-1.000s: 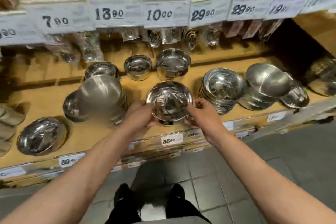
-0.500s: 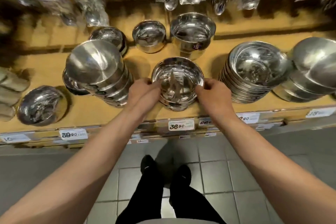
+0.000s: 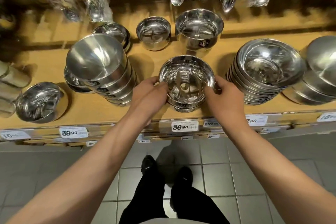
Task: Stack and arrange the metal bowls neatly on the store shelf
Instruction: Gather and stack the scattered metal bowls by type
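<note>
Steel bowl stack sits gripped between left hand and right hand.

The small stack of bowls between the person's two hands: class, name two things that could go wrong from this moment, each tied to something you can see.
1. The small stack of bowls, gripped by the left hand and right hand, sits near the shelf's front edge; it might slip off.
2. The leaning stack close beside the left hand tilts already; a nudge could topple it.
</note>
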The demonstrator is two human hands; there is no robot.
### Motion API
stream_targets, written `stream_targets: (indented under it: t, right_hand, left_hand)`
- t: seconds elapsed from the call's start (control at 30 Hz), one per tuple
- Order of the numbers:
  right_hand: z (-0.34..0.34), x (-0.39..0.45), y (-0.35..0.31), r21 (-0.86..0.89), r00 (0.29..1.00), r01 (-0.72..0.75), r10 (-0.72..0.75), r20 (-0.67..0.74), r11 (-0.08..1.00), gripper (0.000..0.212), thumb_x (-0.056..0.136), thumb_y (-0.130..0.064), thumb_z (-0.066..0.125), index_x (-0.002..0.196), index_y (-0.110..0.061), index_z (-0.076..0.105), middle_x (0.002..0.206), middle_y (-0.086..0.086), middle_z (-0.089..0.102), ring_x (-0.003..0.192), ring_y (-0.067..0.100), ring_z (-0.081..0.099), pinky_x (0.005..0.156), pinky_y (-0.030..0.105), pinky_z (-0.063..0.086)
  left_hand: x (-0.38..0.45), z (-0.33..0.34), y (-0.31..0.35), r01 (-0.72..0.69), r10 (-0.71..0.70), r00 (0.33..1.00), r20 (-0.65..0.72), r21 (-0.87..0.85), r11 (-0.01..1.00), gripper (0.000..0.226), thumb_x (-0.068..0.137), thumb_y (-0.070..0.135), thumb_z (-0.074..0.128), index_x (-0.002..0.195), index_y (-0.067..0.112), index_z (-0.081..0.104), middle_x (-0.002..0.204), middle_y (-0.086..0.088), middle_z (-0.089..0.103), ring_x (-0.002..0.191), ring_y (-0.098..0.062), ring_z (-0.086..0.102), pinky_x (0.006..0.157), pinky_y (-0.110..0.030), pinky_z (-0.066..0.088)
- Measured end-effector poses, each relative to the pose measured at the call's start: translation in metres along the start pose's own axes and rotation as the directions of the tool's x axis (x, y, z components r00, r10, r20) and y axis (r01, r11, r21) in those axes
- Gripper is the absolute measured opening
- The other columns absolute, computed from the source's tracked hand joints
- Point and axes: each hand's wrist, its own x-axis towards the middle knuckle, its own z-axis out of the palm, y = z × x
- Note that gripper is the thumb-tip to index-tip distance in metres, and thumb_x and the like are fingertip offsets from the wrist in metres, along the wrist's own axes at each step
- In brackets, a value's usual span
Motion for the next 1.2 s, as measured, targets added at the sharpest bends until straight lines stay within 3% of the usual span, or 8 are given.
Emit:
stream_targets:
  t: [0.27, 0.4, 0.57, 0.77, 0.9, 1.03, 1.1, 1.2]
  right_hand:
    - [0.001, -0.008, 0.005, 0.027, 0.995, 0.1, -0.1, -0.013, 0.995, 0.023, 0.096, -0.023, 0.059, 0.115, -0.022, 0.071, 0.074, 0.014, 0.064, 0.076, 0.028, 0.056, 0.068, 0.038, 0.045]
    - [0.003, -0.009, 0.008, 0.022, 0.99, 0.138, -0.137, -0.03, 0.99, 0.021, 0.096, -0.023, 0.061, 0.114, -0.023, 0.07, 0.069, 0.008, 0.06, 0.07, 0.023, 0.053, 0.062, 0.032, 0.039]
    - [0.002, -0.008, 0.01, 0.026, 0.991, 0.136, -0.135, -0.02, 0.99, 0.018, 0.096, -0.022, 0.062, 0.112, -0.025, 0.07, 0.064, -0.003, 0.051, 0.065, 0.014, 0.046, 0.057, 0.027, 0.034]
    - [-0.002, -0.01, 0.006, -0.025, 0.994, 0.105, -0.105, 0.018, 0.994, 0.032, 0.096, -0.021, 0.065, 0.128, -0.025, 0.065, 0.074, 0.005, 0.056, 0.07, 0.014, 0.049, 0.057, 0.012, 0.032]
    - [-0.009, -0.01, -0.002, -0.022, 0.998, 0.053, -0.052, 0.039, 0.998, 0.025, 0.095, -0.02, 0.065, 0.12, -0.019, 0.069, 0.073, 0.006, 0.061, 0.071, 0.02, 0.054, 0.06, 0.028, 0.038]
    - [-0.017, -0.01, -0.015, -0.064, 0.995, -0.004, 0.01, 0.102, 0.998, 0.029, 0.096, -0.022, 0.064, 0.123, -0.014, 0.067, 0.088, 0.006, 0.071, 0.082, 0.022, 0.062, 0.067, 0.03, 0.042]
    - [-0.022, -0.01, -0.026, -0.122, 0.994, -0.029, 0.041, 0.1, 0.992, 0.037, 0.097, -0.028, 0.062, 0.128, -0.009, 0.063, 0.103, 0.011, 0.071, 0.093, 0.024, 0.064, 0.076, 0.028, 0.044]
    - [-0.036, -0.002, -0.049, -0.212, 0.999, 0.007, 0.0, 0.034, 0.977, 0.052, 0.099, -0.032, 0.059, 0.14, -0.001, 0.055, 0.123, 0.018, 0.067, 0.116, 0.034, 0.062, 0.094, 0.034, 0.046]
  left_hand:
    - [0.006, 0.0, -0.003, -0.058, 0.058, 0.998, -0.018, 0.049, 0.997, 0.024, 0.091, 0.041, 0.054, 0.092, 0.03, 0.075, 0.101, -0.004, 0.074, 0.092, -0.026, 0.074, 0.089, -0.043, 0.061]
    - [0.007, -0.001, -0.003, -0.078, 0.08, 0.996, -0.026, 0.079, 0.994, 0.027, 0.094, 0.038, 0.053, 0.101, 0.025, 0.076, 0.1, -0.008, 0.074, 0.093, -0.027, 0.073, 0.088, -0.041, 0.06]
    - [0.009, 0.0, 0.001, -0.173, 0.197, 0.979, -0.054, 0.29, 0.941, 0.018, 0.093, 0.026, 0.054, 0.086, 0.014, 0.065, 0.077, 0.005, 0.061, 0.066, -0.004, 0.052, 0.045, -0.012, 0.034]
    - [-0.001, -0.001, 0.006, -0.219, 0.249, 0.968, -0.041, 0.356, 0.909, 0.015, 0.095, 0.018, 0.055, 0.091, 0.009, 0.066, 0.073, 0.002, 0.059, 0.061, -0.005, 0.05, 0.041, -0.015, 0.036]
    - [-0.008, -0.002, 0.012, -0.154, 0.173, 0.985, -0.018, 0.368, 0.917, 0.023, 0.099, 0.027, 0.056, 0.091, 0.008, 0.067, 0.074, 0.003, 0.059, 0.065, -0.007, 0.051, 0.048, -0.022, 0.031]
    - [-0.016, -0.007, 0.02, -0.127, 0.118, 0.992, 0.046, 0.331, 0.935, 0.024, 0.1, 0.029, 0.054, 0.104, 0.009, 0.067, 0.09, -0.003, 0.067, 0.076, -0.015, 0.059, 0.057, -0.027, 0.045]
    - [-0.025, -0.009, 0.025, -0.15, 0.133, 0.988, 0.074, 0.309, 0.939, 0.03, 0.102, 0.031, 0.054, 0.117, 0.006, 0.062, 0.11, -0.011, 0.067, 0.095, -0.024, 0.064, 0.077, -0.036, 0.056]
    - [-0.036, -0.012, 0.035, -0.218, 0.207, 0.976, 0.068, 0.34, 0.915, 0.048, 0.102, 0.031, 0.052, 0.143, 0.007, 0.046, 0.144, -0.015, 0.048, 0.126, -0.026, 0.048, 0.1, -0.03, 0.038]
